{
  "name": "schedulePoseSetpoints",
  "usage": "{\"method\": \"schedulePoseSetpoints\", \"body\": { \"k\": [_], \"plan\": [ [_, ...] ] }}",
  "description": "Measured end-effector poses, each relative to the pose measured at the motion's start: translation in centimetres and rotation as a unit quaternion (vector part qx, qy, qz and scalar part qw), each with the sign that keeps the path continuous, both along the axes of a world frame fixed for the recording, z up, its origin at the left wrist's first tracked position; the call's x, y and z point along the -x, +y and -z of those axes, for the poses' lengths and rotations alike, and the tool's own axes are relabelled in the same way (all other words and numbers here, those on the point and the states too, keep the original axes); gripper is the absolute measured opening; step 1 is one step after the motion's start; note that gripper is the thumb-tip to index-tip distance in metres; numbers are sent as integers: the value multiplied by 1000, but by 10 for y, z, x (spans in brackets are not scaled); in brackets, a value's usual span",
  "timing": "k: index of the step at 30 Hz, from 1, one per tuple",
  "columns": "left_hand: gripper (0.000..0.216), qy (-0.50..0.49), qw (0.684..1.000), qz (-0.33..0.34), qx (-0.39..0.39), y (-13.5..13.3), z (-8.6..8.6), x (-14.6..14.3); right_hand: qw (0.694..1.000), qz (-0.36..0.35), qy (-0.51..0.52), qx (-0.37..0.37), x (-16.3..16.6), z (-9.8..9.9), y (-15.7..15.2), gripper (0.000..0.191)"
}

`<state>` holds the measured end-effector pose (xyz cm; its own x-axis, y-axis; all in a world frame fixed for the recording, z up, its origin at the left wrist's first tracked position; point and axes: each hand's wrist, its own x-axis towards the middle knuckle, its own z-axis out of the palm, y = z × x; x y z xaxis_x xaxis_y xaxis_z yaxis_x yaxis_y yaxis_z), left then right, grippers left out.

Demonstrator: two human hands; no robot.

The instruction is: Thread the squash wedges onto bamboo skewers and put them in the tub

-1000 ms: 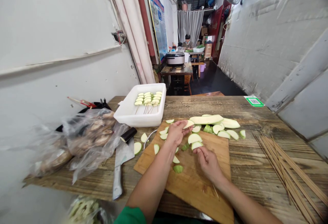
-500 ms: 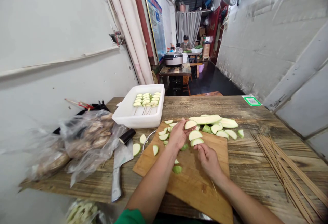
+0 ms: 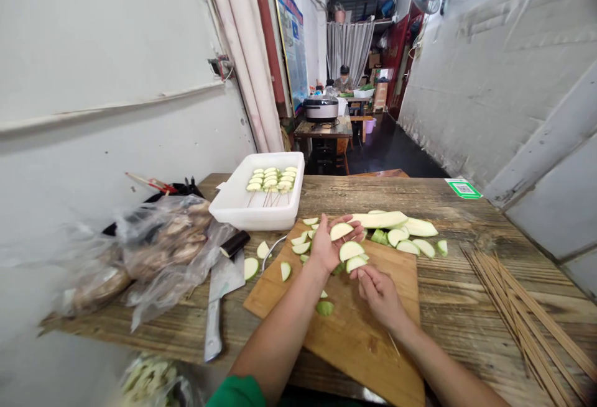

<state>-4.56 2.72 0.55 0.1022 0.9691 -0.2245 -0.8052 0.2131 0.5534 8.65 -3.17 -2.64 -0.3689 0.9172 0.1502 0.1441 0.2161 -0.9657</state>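
My right hand point(image 3: 379, 295) pinches a thin wooden skewer, whose tail end pokes out below the hand over the cutting board point(image 3: 364, 345). Pale half-round vegetable slices with green skin point(image 3: 351, 250) sit in a row at its upper part. My left hand point(image 3: 328, 246) is turned palm up, fingers stretched out and apart, behind the farthest slice point(image 3: 341, 231). Whether that slice is pierced by the skewer I cannot tell. Loose slices point(image 3: 301, 248) lie on the board left of my left hand; peeled lengths point(image 3: 380, 219) and more slices point(image 3: 408, 246) lie beyond its far right edge.
A white plastic tray point(image 3: 254, 217) holds several filled skewers. Left of the board lie a cleaver point(image 3: 213, 326), a dark cylindrical piece point(image 3: 234, 243) and plastic bags of brownish food point(image 3: 172, 239). Bare skewers point(image 3: 517, 314) lie at right. A person point(image 3: 344, 77) sits far back.
My left fingers have opened out from around the far slice, showing the palm. My right hand still pinches the skewer, nearly in place. The view has shifted slightly.
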Motion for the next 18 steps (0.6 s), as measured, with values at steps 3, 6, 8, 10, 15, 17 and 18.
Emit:
{"method": "schedulePoseSetpoints", "body": {
  "k": [3, 6, 8, 10, 15, 17, 18],
  "plan": [
    [50, 51, 998, -48, 3, 0, 1, -3, 1000, 1, -10, -4, -1, 2, 0, 29],
    [50, 104, 992, -75, 7, 0, 1, -7, 1000, 15, -21, -16, -1, 2, -1, 30],
    [51, 117, 990, -75, 6, -1, 1, -9, 999, 24, -24, -22, -2, 1, -1, 30],
    [52, 117, 991, -70, -3, -2, 2, -11, 999, 28, -29, -28, -2, 0, -1, 30],
    [52, 132, 990, -44, -27, -6, 5, -18, 998, 43, -35, -38, -3, 6, 1, 28],
    [54, 139, 989, -44, -36, -7, 4, -20, 997, 49, -39, -51, -3, 8, 1, 26],
    [55, 141, 988, -39, -39, -7, 3, -20, 996, 50, -40, -58, -3, 9, 2, 25]
  ]
}}
